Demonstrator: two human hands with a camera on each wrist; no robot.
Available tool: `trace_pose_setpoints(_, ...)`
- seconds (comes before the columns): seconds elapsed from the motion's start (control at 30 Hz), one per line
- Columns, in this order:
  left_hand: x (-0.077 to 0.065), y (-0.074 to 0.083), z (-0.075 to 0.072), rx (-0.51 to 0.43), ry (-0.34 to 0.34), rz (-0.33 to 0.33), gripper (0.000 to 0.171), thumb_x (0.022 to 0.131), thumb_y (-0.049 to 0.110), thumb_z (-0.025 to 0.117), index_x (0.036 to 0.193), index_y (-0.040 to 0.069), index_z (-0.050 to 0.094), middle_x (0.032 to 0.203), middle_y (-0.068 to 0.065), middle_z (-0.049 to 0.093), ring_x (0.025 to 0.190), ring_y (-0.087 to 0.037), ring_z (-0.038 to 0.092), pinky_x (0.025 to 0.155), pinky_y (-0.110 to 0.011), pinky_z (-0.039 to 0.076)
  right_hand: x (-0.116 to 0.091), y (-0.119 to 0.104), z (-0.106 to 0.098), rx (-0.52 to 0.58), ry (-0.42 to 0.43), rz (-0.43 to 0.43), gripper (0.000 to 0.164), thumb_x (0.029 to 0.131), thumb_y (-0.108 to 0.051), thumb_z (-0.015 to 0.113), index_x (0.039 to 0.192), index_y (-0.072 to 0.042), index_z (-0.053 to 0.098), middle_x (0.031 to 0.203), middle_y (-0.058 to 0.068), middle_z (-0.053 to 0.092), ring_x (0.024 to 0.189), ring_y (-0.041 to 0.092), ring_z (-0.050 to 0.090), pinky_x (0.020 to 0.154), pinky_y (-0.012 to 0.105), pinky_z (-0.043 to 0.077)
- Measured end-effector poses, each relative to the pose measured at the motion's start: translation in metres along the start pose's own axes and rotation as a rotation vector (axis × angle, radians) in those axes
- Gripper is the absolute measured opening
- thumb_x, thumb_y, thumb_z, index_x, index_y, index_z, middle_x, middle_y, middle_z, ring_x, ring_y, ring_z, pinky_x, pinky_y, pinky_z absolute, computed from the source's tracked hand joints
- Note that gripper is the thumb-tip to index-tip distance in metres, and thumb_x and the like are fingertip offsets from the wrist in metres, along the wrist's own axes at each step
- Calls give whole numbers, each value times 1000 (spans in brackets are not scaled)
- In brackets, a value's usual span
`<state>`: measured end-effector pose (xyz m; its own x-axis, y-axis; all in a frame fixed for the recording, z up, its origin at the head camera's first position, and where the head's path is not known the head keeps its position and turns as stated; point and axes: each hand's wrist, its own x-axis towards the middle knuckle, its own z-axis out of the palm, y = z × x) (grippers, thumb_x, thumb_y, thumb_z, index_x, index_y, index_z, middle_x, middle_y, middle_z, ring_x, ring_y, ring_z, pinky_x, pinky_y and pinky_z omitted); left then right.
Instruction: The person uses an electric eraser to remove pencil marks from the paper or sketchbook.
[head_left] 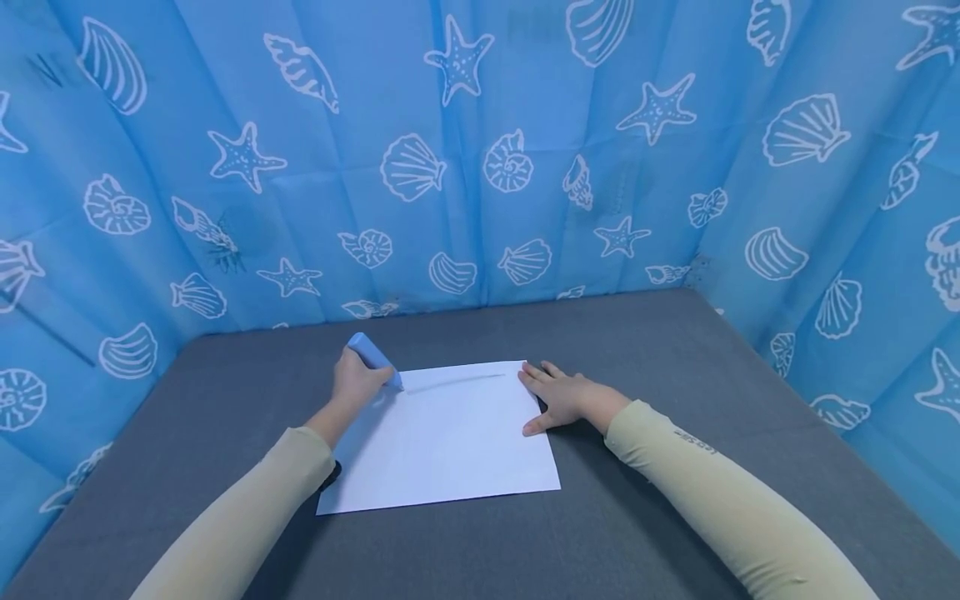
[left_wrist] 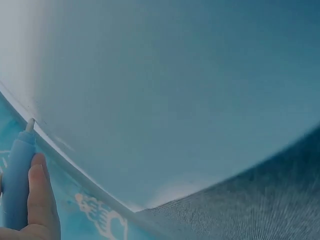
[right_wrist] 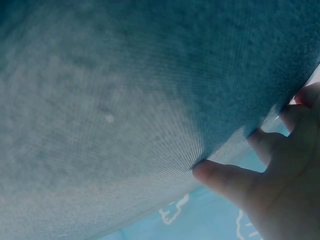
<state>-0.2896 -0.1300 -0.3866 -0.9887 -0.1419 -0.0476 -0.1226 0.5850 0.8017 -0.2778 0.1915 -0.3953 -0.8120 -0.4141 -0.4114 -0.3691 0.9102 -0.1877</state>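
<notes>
Blue curtain [head_left: 480,212], printed with white shells and starfish, hangs beyond the tabletop's far edge and along both sides. Out on the grey tabletop [head_left: 465,554], short of that far edge, lies a sheet of white paper [head_left: 450,446]. And look, the left hand [head_left: 354,383] pinches a blue pen [head_left: 371,353], tilted, its tip at the paper near the far left corner! A faint grey line [head_left: 459,382] runs from there towards the far right corner, where the right hand [head_left: 564,397] rests, fingers spread, covering part of the right edge. Over the paper's left edge, the left hand and its cream sleeve [head_left: 243,517] block the view, something black [head_left: 332,477] showing beneath the cuff.
</notes>
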Motion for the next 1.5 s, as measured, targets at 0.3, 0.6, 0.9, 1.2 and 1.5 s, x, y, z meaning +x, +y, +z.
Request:
trace_pose_setpoints(0.3,0,-1,3,16,7,6,67,88,11,64,138,-14,27,127,-33,47,116,-45,51,96,-52,47,-1,0,1,10,3,-7,104,83,-62,63,156,-9,12,163,8,5,147,36,0,108,69,16)
trace_pose_setpoints(0.6,1,0,1,3,8,9,67,88,11,64,138,-14,26,128,-33,46,118,-45,50,98,-52,45,0,0,1,9,12,3,104,82,-63,63,156,-10,13,163,8,6,147,36,2,108,68,16)
trace_pose_setpoints(0.9,1,0,3,6,-1,24,67,88,12,63,138,-14,27,126,-32,48,114,-43,53,94,-51,48,-1,0,-1,8,4,6,104,82,-63,63,156,-10,12,163,8,5,147,36,1,108,69,15)
trace_pose_setpoints(1.2,2,2,5,12,-5,5,69,87,12,65,139,-14,26,130,-33,46,120,-44,50,99,-52,45,0,1,0,-3,3,5,104,83,-63,62,156,-10,12,163,8,5,147,36,1,108,69,16)
trace_pose_setpoints(1.5,-1,1,1,-5,-11,-6,70,88,11,64,140,-13,24,132,-33,44,122,-45,47,100,-53,43,2,2,2,-4,5,4,104,82,-64,62,156,-10,12,163,8,4,147,36,1,108,68,17)
